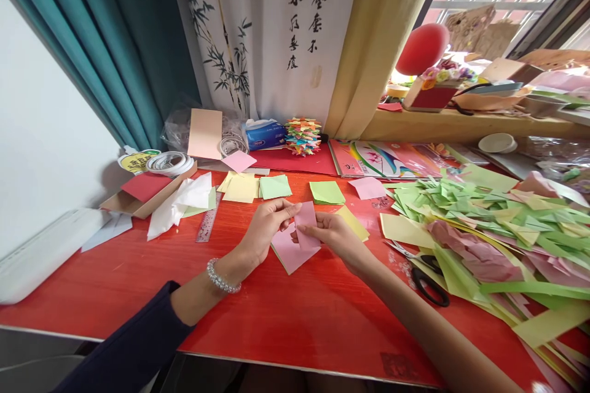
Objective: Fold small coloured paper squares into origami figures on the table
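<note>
A small folded pink paper [306, 226] is held upright between my two hands over the red table [258, 325]. My left hand [267, 227], with a beaded bracelet on its wrist, pinches the paper's upper left edge. The fingers of my right hand [335, 234] grip its right side, the thumb lying across the front. Just beneath them a stack of pink square sheets [295, 260] lies on the table, partly covered by the hands and the held paper. Behind the hands are a green stack [327, 193] and a pale green one [275, 186].
Scissors [426, 276] with black handles lie to the right, beside a large heap of green folded pieces [479, 209]. A ruler [208, 221], white tissue [179, 206] and a cardboard tray [147, 199] are at the left. A colourful paper model [303, 136] stands at the back.
</note>
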`<state>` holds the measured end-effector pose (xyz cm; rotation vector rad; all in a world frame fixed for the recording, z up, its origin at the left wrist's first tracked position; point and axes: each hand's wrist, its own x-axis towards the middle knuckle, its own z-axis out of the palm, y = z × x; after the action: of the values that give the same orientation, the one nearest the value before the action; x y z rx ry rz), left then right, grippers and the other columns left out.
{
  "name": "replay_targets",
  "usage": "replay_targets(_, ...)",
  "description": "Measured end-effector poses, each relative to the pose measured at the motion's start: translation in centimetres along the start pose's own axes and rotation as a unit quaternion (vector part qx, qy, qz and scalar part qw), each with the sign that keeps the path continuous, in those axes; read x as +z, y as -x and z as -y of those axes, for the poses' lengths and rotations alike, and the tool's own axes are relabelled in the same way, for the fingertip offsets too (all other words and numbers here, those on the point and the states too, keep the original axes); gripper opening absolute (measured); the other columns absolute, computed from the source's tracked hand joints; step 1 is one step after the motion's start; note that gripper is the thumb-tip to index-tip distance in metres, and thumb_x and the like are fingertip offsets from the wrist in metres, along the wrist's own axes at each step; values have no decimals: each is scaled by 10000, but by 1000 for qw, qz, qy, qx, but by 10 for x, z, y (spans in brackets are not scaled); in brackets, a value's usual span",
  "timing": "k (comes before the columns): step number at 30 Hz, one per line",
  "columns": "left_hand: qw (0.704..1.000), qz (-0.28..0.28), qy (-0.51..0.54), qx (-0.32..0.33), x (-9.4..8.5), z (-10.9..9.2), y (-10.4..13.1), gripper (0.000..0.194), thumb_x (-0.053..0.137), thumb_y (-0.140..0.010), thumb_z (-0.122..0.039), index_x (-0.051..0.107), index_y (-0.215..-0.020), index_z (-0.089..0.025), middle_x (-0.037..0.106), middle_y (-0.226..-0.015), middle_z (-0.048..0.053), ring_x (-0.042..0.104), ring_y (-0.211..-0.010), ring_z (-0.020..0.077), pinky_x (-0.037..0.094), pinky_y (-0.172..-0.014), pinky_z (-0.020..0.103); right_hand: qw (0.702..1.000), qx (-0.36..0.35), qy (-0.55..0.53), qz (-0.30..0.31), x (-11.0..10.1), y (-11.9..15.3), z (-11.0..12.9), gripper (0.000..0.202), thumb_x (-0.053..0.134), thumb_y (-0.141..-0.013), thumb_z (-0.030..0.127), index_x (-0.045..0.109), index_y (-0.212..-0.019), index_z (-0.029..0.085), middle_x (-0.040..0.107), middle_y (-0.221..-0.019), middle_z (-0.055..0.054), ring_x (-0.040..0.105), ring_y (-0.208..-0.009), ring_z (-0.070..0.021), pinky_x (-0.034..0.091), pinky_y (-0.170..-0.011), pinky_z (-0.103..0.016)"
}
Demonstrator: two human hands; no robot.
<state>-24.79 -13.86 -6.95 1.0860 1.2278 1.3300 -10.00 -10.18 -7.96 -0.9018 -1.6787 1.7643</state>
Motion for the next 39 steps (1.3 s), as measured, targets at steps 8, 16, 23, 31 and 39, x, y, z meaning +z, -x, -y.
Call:
replay_targets(8, 995, 23, -88, 29, 1, 0, 0, 263, 587, -734, -415, 578, -701, -154, 454, -585, -29, 388, -531, 86, 301, -513, 229, 989, -79, 34, -116, -3, 1, 2, 277, 544, -775, 435, 560, -728, 162, 584, -675, -11, 529, -627, -130, 394, -559, -237)
replay_targets(16, 987, 46, -154, 11, 2, -4, 1, 287, 608, -709, -405, 542, -594, -150, 468, -579, -27, 396, -540, 94, 297, -508, 227, 983, -95, 77, -135, -8, 0, 5, 225, 568, -753, 406, 577, -771, 182, 611, -791, -21, 556, -758, -160, 423, -658, -255)
replay_targets(23, 987, 81, -136, -36, 10, -1, 5, 267, 613, -692, -407, 571, -632, -151, 509, -597, -19, 417, -538, 101, 300, -519, 239, 974, -98, 156, -134, -6, 0, 5, 211, 563, -756, 389, 590, -703, 187, 624, -745, -23, 552, -683, -158, 408, -593, -256)
replay_targets(31, 980, 125, -146, -53, 13, -9, 13, 200, 650, -653, -344, 610, -606, -154, 593, -648, 20, 500, -603, 133, 341, -555, 251, 925, -178, 130, -308, -58, -4, 18, 240, 584, -729, 408, 574, -660, 179, 568, -669, -16, 509, -653, -148, 394, -621, -271)
replay_targets(39, 981, 69, -174, 44, 12, -15, 15, 269, 577, -737, -414, 647, -908, -217, 626, -830, 27, 474, -598, 121, 355, -535, 240, 957, -156, 99, -225, -50, 4, 29, 253, 588, -732, 429, 573, -629, 198, 564, -638, -13, 514, -623, -152, 396, -592, -271)
